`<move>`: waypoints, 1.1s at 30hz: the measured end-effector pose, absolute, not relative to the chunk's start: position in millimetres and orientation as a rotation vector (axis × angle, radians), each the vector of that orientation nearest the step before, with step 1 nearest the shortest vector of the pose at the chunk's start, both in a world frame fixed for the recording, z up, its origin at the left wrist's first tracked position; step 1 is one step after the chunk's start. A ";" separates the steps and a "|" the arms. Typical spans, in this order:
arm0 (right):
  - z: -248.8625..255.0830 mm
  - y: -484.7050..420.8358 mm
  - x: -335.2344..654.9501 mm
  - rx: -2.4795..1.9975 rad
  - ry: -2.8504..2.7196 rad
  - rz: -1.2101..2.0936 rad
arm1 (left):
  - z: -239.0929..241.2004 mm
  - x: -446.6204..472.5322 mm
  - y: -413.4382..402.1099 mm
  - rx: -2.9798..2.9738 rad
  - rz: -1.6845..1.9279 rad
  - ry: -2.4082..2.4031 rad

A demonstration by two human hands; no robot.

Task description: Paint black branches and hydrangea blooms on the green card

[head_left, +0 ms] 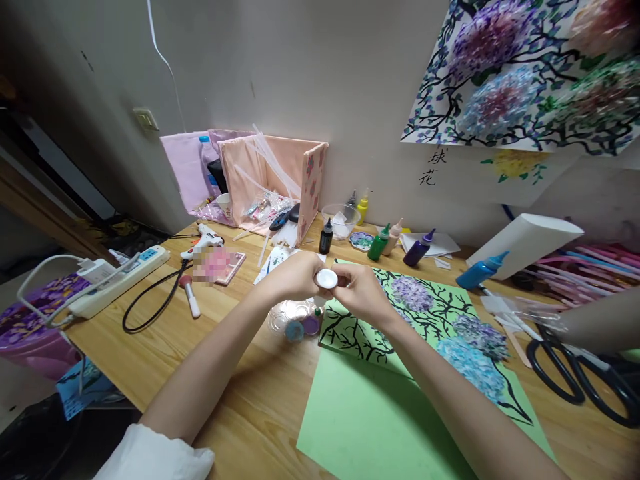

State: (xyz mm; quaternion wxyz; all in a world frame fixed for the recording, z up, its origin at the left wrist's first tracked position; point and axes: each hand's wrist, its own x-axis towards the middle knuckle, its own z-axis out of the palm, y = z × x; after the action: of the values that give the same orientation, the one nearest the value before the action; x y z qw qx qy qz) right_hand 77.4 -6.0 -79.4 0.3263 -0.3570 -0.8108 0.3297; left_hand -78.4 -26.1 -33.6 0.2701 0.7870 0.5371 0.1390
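My left hand (303, 275) and my right hand (361, 288) meet over the middle of the desk, both closed around a white paint bottle (327, 279). Its round white end faces up at me; fingers hide the rest. Below them is a clear plastic palette (281, 313) with blue paint (294, 330) and purple paint (311, 325) in its wells. To the right, a green board (350, 333) painted with dark branches and textured purple and blue flowers rests on a plain light green sheet (360, 413).
Squeeze bottles of black (326, 237), green (379, 244), purple (419, 249) and blue paint (480, 271) stand or lie behind. Black-handled scissors (555, 373) lie right. Left are a brush (190, 297), a glue gun (207, 237) and a power strip (123, 280). A fabric box (313, 177) stands at the wall.
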 end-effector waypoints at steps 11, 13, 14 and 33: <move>-65.9 1.7 82.4 -0.955 -1.892 1.148 | -22.5 -79.6 -26.5 2.052 0.532 1.357; -61.1 1.5 83.1 -0.945 -1.809 1.200 | -21.7 -75.7 -30.1 2.059 0.560 1.440; -59.3 1.4 83.6 -0.955 -1.786 1.190 | -22.2 -72.9 -31.9 2.062 0.576 1.500; -35.6 -12.0 91.6 -1.009 -1.931 0.913 | -24.8 -48.2 -44.9 2.218 0.661 1.561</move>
State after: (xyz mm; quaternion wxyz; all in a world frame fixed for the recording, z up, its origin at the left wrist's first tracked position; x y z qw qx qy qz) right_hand 91.6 -12.0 -35.6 0.3800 -0.3951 -0.7561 0.3577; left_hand -48.2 -44.9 -24.8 0.1739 0.7824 0.5507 0.2330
